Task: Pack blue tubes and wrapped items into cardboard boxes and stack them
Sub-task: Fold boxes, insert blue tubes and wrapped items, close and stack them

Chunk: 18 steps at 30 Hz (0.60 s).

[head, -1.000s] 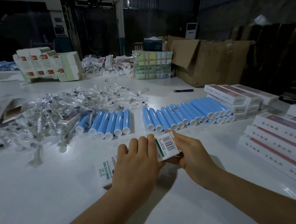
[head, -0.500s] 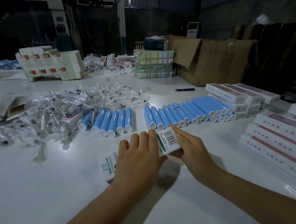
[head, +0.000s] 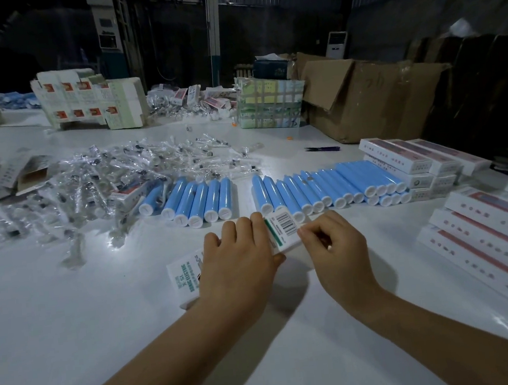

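Box [head: 281, 231] under your fingers: thin card, likely light and easily crushed. Your left hand [head: 240, 255] lies flat across its middle, thumb tucked beneath; your right hand [head: 333, 242] curls its fingertips at the barcoded end. Grip edges, not faces. Tubes [head: 323, 188] lie just beyond your fingertips.

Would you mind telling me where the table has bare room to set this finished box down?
Bare table lies in front of the wrapped items, left of the left hand. A narrow gap splits the blue tubes. Right is crowded: stacked boxes close beside the right hand, which pinches the box.
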Each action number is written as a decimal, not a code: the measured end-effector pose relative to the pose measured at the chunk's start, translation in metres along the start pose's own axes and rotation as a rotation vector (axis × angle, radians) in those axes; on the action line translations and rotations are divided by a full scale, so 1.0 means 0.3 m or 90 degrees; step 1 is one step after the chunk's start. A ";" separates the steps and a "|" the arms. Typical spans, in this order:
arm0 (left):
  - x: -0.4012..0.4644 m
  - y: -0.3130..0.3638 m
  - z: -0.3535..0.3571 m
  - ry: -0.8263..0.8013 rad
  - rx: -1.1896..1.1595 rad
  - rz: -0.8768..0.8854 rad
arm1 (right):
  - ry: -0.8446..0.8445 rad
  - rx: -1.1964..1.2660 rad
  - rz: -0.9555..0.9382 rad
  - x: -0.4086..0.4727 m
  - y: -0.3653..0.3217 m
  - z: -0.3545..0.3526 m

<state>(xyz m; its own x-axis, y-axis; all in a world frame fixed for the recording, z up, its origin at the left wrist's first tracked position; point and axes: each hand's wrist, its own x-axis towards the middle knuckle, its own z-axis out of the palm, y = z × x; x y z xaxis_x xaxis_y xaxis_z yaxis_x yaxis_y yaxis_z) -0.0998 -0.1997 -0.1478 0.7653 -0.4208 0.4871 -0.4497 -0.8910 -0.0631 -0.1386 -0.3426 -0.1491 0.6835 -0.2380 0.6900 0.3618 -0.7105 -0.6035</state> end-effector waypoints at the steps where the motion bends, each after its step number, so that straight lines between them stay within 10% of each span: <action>1: -0.002 0.000 -0.004 -0.001 0.003 0.001 | -0.003 -0.005 -0.013 -0.001 0.001 -0.001; 12: 0.016 -0.020 -0.037 -0.031 -0.079 -0.017 | -0.051 0.231 0.199 0.022 -0.014 -0.014; 18: 0.062 -0.054 -0.147 -0.009 -0.769 -0.138 | -0.101 0.313 0.227 0.024 -0.018 -0.005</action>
<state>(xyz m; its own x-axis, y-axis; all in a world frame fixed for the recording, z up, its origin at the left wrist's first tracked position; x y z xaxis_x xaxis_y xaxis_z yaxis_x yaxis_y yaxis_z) -0.0985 -0.1855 -0.0993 0.8788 -0.2925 0.3770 -0.4445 -0.2148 0.8697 -0.1365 -0.3414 -0.1404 0.8880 -0.2763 0.3676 0.3181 -0.2081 -0.9249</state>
